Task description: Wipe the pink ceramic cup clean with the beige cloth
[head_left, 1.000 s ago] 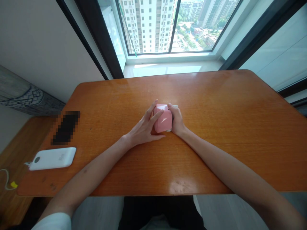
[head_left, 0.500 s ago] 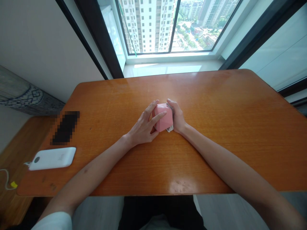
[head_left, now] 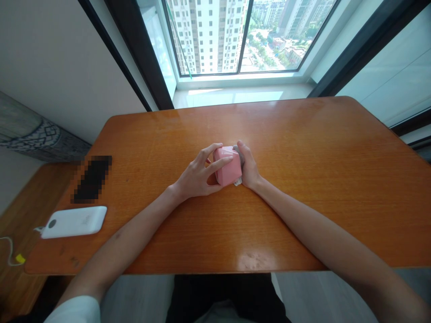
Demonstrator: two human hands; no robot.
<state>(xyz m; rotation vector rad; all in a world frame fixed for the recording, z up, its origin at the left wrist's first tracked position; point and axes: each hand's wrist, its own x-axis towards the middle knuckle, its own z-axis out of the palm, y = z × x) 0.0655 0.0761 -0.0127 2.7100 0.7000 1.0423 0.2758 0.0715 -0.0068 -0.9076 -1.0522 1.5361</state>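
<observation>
A small pink box-shaped object (head_left: 230, 170) sits at the middle of the orange wooden table (head_left: 303, 179), held between both hands. My left hand (head_left: 198, 177) curls round its left side, with fingers bent over the top and near edge. My right hand (head_left: 248, 168) is wrapped round its right side. A bit of white material shows under the object's lower right corner, by my right palm. The far face of the object is hidden.
A white power bank (head_left: 74, 221) with a cable lies near the table's front left corner. A dark blurred-out rectangle (head_left: 91, 179) lies behind it. Windows stand beyond the far edge, and a patterned grey surface is at the left.
My left fingers have curled in more tightly on the pink object. The object has turned slightly between the hands and stays at the table's middle.
</observation>
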